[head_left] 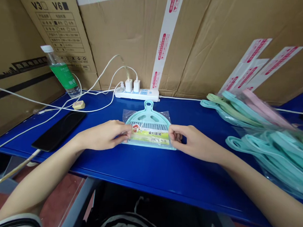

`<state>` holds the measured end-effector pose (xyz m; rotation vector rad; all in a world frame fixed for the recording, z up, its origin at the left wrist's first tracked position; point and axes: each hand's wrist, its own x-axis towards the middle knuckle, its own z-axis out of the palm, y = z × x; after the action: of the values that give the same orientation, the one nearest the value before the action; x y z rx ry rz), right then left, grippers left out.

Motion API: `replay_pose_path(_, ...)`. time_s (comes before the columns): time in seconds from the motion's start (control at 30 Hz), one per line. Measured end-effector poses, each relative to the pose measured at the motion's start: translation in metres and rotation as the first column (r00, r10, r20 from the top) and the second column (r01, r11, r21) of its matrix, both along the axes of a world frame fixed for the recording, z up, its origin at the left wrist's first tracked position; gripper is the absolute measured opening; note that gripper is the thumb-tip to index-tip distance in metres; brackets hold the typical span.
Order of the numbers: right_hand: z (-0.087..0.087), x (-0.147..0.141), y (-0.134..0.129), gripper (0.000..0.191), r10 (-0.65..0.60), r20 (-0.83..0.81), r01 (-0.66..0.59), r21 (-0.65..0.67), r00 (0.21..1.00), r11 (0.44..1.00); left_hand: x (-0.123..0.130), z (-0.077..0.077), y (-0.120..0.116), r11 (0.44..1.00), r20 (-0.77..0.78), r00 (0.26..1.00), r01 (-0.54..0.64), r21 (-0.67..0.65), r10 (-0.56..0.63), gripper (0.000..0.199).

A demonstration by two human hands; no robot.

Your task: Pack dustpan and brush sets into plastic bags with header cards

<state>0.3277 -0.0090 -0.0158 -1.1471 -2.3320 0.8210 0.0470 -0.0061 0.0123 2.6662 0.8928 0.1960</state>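
A light-blue mini dustpan and brush set (148, 117) lies flat on the blue table in a clear plastic bag. Its handle loop points away from me, and a row of grey-blue bristles shows above a yellow-green and white label. My left hand (106, 134) is closed with curled fingers on the left edge of the packaged set. On the opposite edge, my right hand (191, 141) pinches the bag near the label's end. Both sets of fingertips are partly hidden from view.
Piles of bagged dustpan sets (274, 158) in blue, green and pink lie on the right. On the left are a black phone (59, 131), a water bottle (64, 74) and loose white cables. A power strip (137, 94) sits behind, before cardboard boxes (135, 37).
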Motion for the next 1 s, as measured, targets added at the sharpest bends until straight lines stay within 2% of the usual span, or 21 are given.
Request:
replay_pose_path(0.33,-0.007,-0.003,0.001,0.019,-0.172,-0.013,0.170,-0.104,0.985,0.980,0.011,-0.007,-0.001,0.960,-0.147,0.949,-0.272,0.072,0.280,0.020)
replay_pose_path(0.43,-0.008,-0.003,0.000,0.021,-0.161,-0.018,0.158,-0.124,0.987,0.980,0.016,-0.010,0.000,0.940,-0.175,0.924,-0.334,0.070,0.341,0.019)
replay_pose_path(0.57,-0.006,-0.001,0.000,0.025,-0.099,0.043,0.102,-0.056,0.994,0.993,0.021,-0.012,0.001,0.906,-0.213,0.881,-0.413,0.092,0.423,0.023)
replay_pose_path(0.73,-0.003,-0.005,-0.002,0.022,-0.125,0.117,0.130,-0.033,0.985,0.991,0.024,-0.012,0.001,0.890,-0.224,0.861,-0.442,0.117,0.457,0.027)
replay_pose_path(1.0,-0.004,-0.016,-0.008,0.017,-0.250,0.167,0.247,0.041,0.954,0.968,0.026,-0.009,-0.001,0.879,-0.193,0.867,-0.475,-0.038,0.460,0.030)
